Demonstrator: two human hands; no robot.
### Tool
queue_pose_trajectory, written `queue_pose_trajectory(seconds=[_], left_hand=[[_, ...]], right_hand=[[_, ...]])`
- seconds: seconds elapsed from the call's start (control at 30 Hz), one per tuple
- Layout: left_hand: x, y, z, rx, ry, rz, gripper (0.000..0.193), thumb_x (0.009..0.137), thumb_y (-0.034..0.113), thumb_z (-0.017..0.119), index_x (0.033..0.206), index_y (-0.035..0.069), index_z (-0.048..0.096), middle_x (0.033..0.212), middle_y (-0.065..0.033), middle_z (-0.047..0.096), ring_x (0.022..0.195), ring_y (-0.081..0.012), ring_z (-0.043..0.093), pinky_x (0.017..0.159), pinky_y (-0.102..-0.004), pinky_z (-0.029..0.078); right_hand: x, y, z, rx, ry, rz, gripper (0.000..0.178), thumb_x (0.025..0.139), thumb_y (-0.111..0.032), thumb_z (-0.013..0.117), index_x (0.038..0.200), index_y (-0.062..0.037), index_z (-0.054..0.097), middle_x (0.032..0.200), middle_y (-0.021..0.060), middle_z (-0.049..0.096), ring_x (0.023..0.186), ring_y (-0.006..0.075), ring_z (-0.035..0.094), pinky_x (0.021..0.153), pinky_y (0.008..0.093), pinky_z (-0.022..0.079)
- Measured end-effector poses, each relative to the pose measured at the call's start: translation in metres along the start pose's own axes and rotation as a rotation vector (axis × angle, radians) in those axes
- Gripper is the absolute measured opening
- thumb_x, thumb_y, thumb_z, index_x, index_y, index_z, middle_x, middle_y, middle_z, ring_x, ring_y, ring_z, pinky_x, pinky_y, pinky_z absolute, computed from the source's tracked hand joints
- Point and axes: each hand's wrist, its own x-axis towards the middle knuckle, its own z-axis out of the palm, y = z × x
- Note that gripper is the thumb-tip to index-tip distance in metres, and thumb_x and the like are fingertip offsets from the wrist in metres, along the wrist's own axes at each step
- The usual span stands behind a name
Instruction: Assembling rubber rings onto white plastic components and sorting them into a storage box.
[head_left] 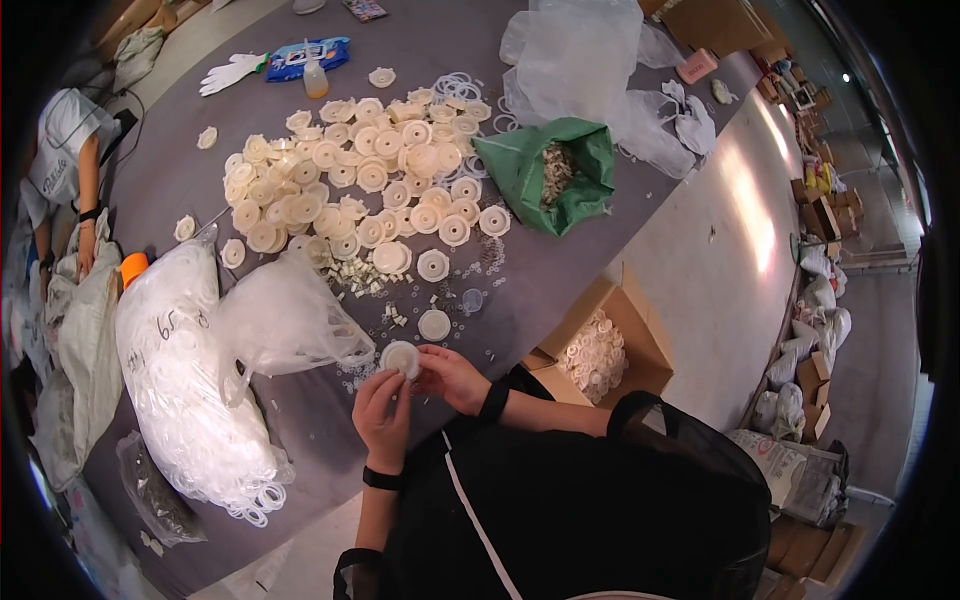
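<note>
1. Left hand (380, 410), right hand (452, 380): fingers nearly closed, both pinching one white plastic disc (400, 356) by the table's (525, 310) near edge; loosened pinch could drop it.
2. Small clear rings (357, 373) (easily lost) beside left hand; a sweep could scatter them.

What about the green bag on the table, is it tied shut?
No, the green bag gapes open, showing small pieces inside.

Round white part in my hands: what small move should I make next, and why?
I'd probably turn the round white part slightly to check its other face: your left hand and right hand are both at its edge, and only one face shows here. Small loose pieces lie on the table nearby, so a two-handed grip seems sensible.
</note>
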Motion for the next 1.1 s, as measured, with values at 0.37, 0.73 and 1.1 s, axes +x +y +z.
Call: queue_pose_trajectory(seconds=[0.37,0.73,1.1], left_hand=[[0.001,0.003,0.018,0.072,-0.151,-0.002,0.026,0.067,-0.003,0.062,0.091,0.002,0.054,0.094,-0.0085,0.048,0.079,-0.0161,0.049,0.063,-0.026,0.042],[0.007,-0.007,0.02,-0.891,-0.12,-0.732,0.027,0.074,-0.004,0.055,0.098,0.002,0.044,0.091,-0.0057,0.051,0.079,-0.0116,0.052,0.068,-0.0215,0.043],[0.006,-0.011,0.02,-1.208,-0.284,-0.805,0.025,0.074,-0.001,0.052,0.098,0.0,0.048,0.081,-0.0078,0.055,0.066,-0.0135,0.053,0.061,-0.0248,0.044]], right_hand=[[-0.012,-0.007,0.006,-0.086,0.03,-0.225,0.024,0.085,-0.018,0.048,0.105,-0.0048,0.048,0.095,0.0016,0.054,0.086,0.011,0.053,0.075,0.0262,0.044],[-0.025,-0.017,-0.002,-0.372,-0.056,-0.46,0.03,0.08,-0.011,0.053,0.109,-0.0027,0.049,0.096,0.001,0.054,0.088,0.008,0.05,0.077,0.0226,0.041],[-0.036,-0.002,-0.009,0.093,-0.227,-0.347,0.032,0.08,-0.013,0.053,0.11,-0.0029,0.047,0.09,0.0034,0.055,0.074,0.0092,0.052,0.067,0.0239,0.043]])
